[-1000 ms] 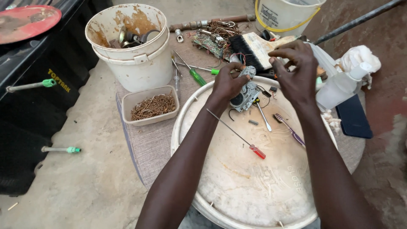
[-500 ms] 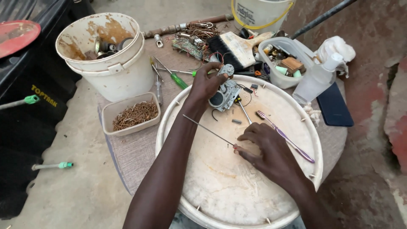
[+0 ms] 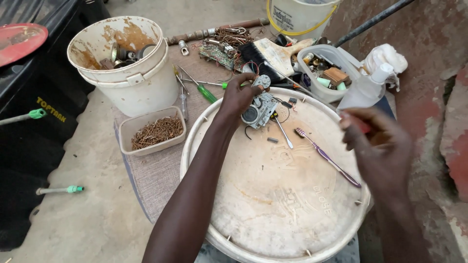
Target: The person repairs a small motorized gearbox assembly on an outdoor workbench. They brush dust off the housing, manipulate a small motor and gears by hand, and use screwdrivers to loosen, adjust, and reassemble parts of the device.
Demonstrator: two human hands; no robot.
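Since half a second ago, the right hand (image 3: 378,146) has lifted off the round lid (image 3: 273,214), curled around something red, blurred. Just left of it lies a purple toothbrush (image 3: 327,158). Farther off, the left hand (image 3: 239,95) grips the opened cassette mechanism (image 3: 259,109); it is still apart, wires loose.

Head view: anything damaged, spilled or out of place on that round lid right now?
Nothing spilled. The small device under the left hand lies opened up, loose wires trailing onto the round lid. A purple toothbrush lies among the tools, odd beside electronics. The right hand is blurred; something red shows in its grip.
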